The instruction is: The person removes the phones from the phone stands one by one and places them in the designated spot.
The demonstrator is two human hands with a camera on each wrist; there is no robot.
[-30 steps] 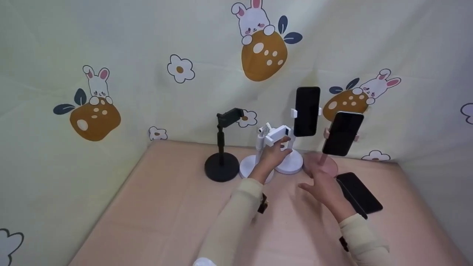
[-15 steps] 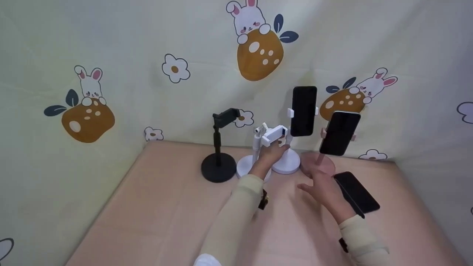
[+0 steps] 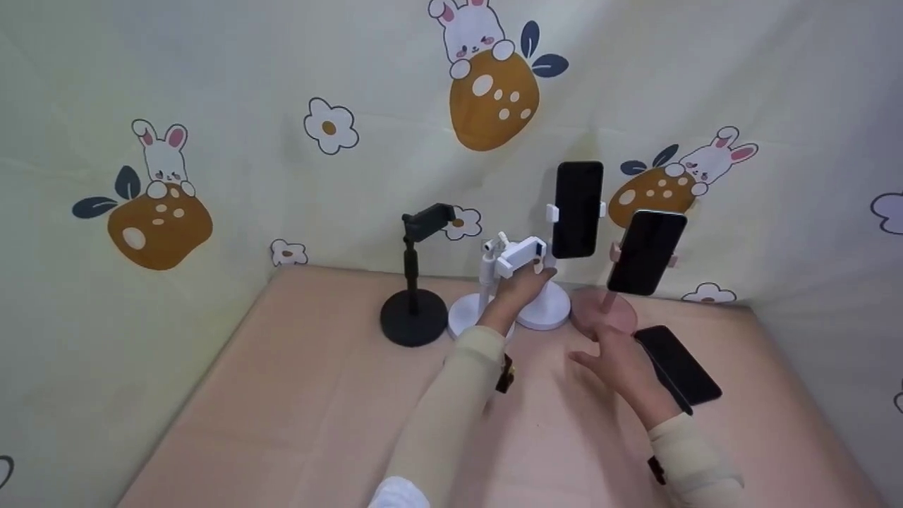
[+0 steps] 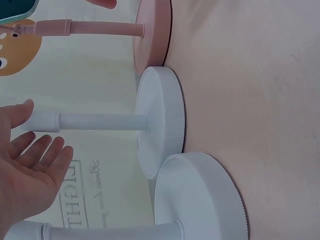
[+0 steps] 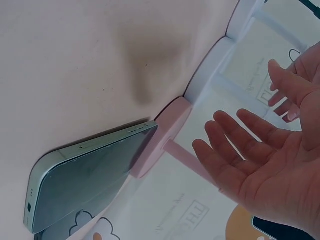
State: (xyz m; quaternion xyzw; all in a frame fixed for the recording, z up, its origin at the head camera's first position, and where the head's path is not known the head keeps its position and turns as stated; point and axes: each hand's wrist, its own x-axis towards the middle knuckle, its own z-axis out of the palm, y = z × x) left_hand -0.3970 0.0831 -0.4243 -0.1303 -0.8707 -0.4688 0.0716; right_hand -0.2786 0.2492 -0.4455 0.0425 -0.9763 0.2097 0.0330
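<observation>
My left hand [image 3: 520,291] reaches past the front white stand to the rear white stand [image 3: 547,310], which holds an upright phone [image 3: 578,209]. In the left wrist view, my left hand [image 4: 32,175] has its thumb and loosely bent fingers on either side of that stand's upper collar [image 4: 45,121]; contact is unclear. The front white stand [image 3: 462,317] has an empty clamp [image 3: 520,257]. My right hand [image 3: 621,363], fingers spread, is beside the pink stand [image 3: 589,310], which bears another phone [image 3: 647,252]. In the right wrist view, my right hand [image 5: 265,170] holds nothing.
A black stand [image 3: 414,319] with an empty clamp stands at the left of the row. One more phone [image 3: 679,365] lies flat on the pink tabletop [image 3: 317,374] at the right. A patterned cloth [image 3: 247,141] hangs behind the stands.
My left hand has shifted slightly, its fingertips now lower beside the rear white pole. My right hand stays nearly still. The head view has shifted a little; the stands keep their arrangement.
</observation>
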